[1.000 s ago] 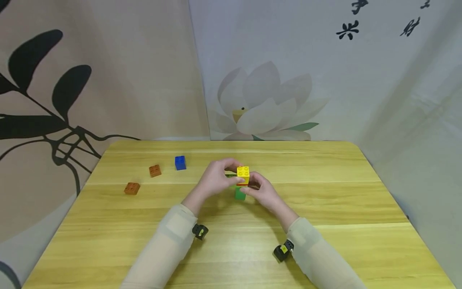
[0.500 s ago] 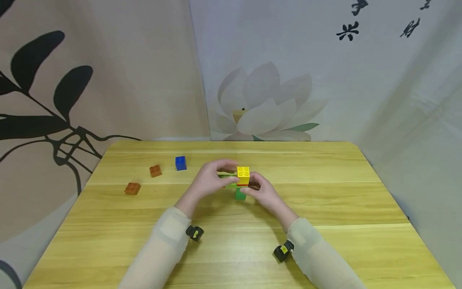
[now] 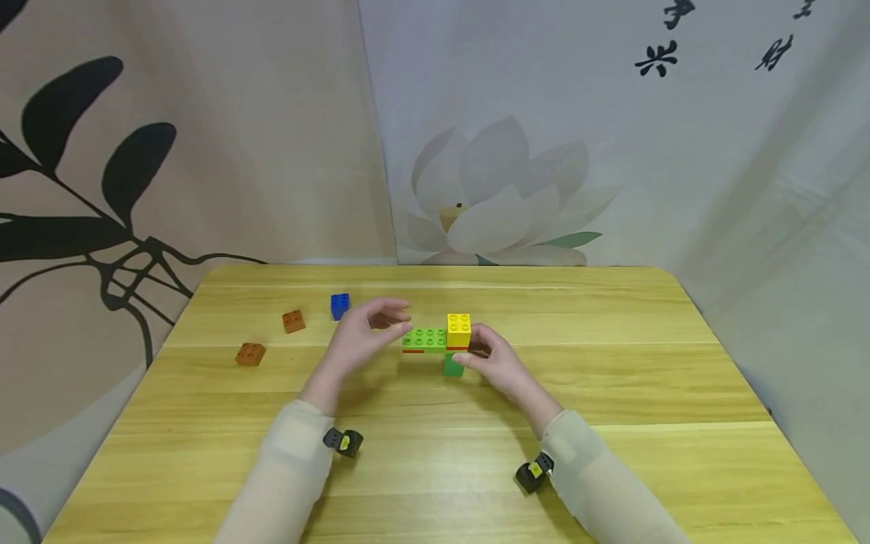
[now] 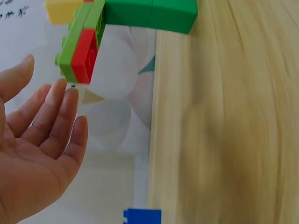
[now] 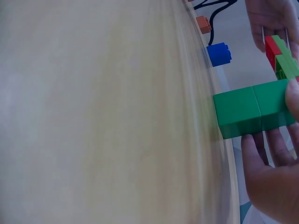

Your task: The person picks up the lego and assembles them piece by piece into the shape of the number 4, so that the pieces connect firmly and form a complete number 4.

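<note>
A built toy brick piece stands towards the back of the table's middle. Its base is a column of green bricks [image 5: 247,107]. Across the column lies a long lime brick [image 3: 424,338], its free end sticking out to the left. A red brick [image 4: 85,58] sits beneath that end, and a yellow brick [image 3: 458,330] tops the right end. My right hand [image 3: 496,364] holds the piece from the right, thumb in front and fingers behind. To the left, my left hand [image 3: 355,341] is apart from the lime end, fingers loosely extended, holding nothing.
On the wooden table [image 3: 435,468], a blue brick [image 3: 340,307] lies just behind my left hand. Two orange bricks [image 3: 294,321] lie farther left, spaced apart. A printed cloth backdrop [image 3: 292,151] hangs behind the table's far edge.
My left hand has let go of the brick piece and moved left, uncovering the lime brick and the red beneath it. My right hand and the piece have stayed in place.
</note>
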The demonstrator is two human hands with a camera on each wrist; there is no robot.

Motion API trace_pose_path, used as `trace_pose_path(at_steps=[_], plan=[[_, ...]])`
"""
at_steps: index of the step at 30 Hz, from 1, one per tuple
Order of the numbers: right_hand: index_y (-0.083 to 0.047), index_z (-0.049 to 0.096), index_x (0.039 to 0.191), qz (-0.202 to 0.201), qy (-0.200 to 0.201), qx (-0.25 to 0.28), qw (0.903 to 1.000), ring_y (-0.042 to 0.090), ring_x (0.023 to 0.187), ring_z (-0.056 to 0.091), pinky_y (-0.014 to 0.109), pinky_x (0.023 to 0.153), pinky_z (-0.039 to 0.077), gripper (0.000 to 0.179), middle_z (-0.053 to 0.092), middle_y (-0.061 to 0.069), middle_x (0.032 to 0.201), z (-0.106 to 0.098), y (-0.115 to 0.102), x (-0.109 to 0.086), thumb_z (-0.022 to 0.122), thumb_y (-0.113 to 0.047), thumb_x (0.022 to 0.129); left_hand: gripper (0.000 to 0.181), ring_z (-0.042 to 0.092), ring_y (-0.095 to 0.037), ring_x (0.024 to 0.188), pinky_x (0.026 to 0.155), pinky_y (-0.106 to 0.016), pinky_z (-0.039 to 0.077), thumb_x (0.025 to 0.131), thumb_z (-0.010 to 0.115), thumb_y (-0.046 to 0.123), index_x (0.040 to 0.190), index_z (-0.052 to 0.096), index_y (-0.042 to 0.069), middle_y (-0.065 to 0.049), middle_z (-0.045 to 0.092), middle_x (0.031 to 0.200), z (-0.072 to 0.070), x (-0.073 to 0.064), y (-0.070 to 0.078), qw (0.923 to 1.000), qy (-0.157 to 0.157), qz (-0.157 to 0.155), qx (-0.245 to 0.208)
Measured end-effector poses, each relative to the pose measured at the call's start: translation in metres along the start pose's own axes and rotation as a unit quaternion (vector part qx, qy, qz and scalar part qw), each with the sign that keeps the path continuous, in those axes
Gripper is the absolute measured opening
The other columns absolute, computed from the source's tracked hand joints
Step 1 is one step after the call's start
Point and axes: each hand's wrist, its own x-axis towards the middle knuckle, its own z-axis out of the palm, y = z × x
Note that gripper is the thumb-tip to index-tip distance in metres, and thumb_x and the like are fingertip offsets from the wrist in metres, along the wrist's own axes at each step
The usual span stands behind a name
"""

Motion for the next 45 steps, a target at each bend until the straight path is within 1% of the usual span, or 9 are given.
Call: trace_pose_path(at_steps=[6,13,17,22,26,29,33,40,45], plan=[[-0.005,0.058,0.126,-0.003,-0.004,-0.003,1.0,0.029,0.117,0.057,0.046,0.104,0.043,0.04,0.063,0.01,0.121,0.0,0.0,-0.001,0.074,-0.015,0.091,0.034,0.065,-0.024,0.096,0.088,-0.041,0.052,0.092,0.073,0.019,0.122,0.066,0.005,-0.009,0.071,0.106,-0.011,-0.003,-0.013,0.9995,0.026,-0.017,-0.001],[-0.006,0.059,0.125,0.004,-0.001,-0.002,1.0,0.027,0.117,0.057,0.046,0.104,0.043,0.039,0.064,0.007,0.119,0.0,0.0,0.0,0.074,-0.014,0.09,0.035,0.064,-0.024,0.099,0.088,-0.031,0.051,0.093,0.072,0.017,0.123,0.065,0.001,-0.012,0.07,0.109,-0.025,-0.004,-0.028,0.9959,0.08,-0.042,-0.005],[-0.006,0.059,0.125,0.002,-0.001,0.001,1.0,0.027,0.117,0.057,0.046,0.105,0.043,0.039,0.064,0.007,0.119,0.0,0.001,0.001,0.075,-0.014,0.09,0.037,0.063,-0.028,0.102,0.09,-0.034,0.05,0.094,0.071,0.017,0.125,0.064,-0.001,-0.016,0.068,0.111,-0.034,-0.004,-0.038,0.9939,0.095,-0.056,0.006],[-0.006,0.058,0.126,-0.001,-0.004,0.001,1.0,0.027,0.117,0.056,0.046,0.105,0.042,0.04,0.064,0.008,0.12,0.0,0.002,0.001,0.075,-0.015,0.09,0.04,0.062,-0.032,0.105,0.092,-0.04,0.05,0.095,0.069,0.016,0.129,0.06,-0.003,-0.02,0.067,0.115,-0.045,-0.002,-0.048,0.9921,0.1,-0.07,0.028],[-0.006,0.058,0.126,0.001,-0.005,-0.001,1.0,0.027,0.117,0.056,0.046,0.105,0.042,0.04,0.063,0.008,0.121,0.0,0.002,0.001,0.074,-0.016,0.09,0.042,0.062,-0.033,0.105,0.088,-0.032,0.05,0.093,0.071,0.013,0.129,0.059,-0.005,-0.02,0.066,0.115,-0.053,0.001,-0.055,0.9904,0.106,-0.074,0.05],[-0.007,0.058,0.126,0.001,-0.004,-0.002,1.0,0.027,0.117,0.057,0.046,0.104,0.043,0.04,0.063,0.008,0.121,0.001,0.002,0.001,0.074,-0.016,0.091,0.046,0.059,-0.035,0.111,0.092,-0.037,0.05,0.092,0.072,0.013,0.131,0.057,-0.005,-0.023,0.064,0.121,-0.058,0.004,-0.058,0.9887,0.107,-0.08,0.068],[-0.007,0.058,0.126,-0.001,-0.005,-0.001,1.0,0.027,0.117,0.057,0.046,0.104,0.043,0.04,0.063,0.008,0.121,0.001,0.002,0.001,0.074,-0.015,0.091,0.053,0.052,-0.039,0.122,0.099,-0.05,0.047,0.092,0.072,0.016,0.136,0.052,-0.005,-0.025,0.056,0.133,-0.064,0.006,-0.062,0.9859,0.101,-0.097,0.091],[-0.006,0.058,0.127,-0.001,-0.004,0.001,1.0,0.027,0.117,0.057,0.046,0.104,0.043,0.041,0.064,0.008,0.12,0.0,0.002,0.001,0.074,-0.015,0.091,0.064,0.044,-0.043,0.13,0.105,-0.053,0.041,0.091,0.074,0.018,0.143,0.044,-0.006,-0.026,0.046,0.143,-0.066,0.01,-0.075,0.9825,0.081,-0.121,0.115],[-0.007,0.058,0.127,0.0,-0.003,-0.001,1.0,0.027,0.117,0.057,0.046,0.104,0.043,0.041,0.064,0.008,0.121,0.0,0.002,0.001,0.074,-0.015,0.09,0.075,0.039,-0.044,0.134,0.108,-0.055,0.037,0.089,0.075,0.019,0.148,0.037,-0.003,-0.027,0.038,0.149,-0.063,0.012,-0.081,0.9828,0.07,-0.13,0.11]])
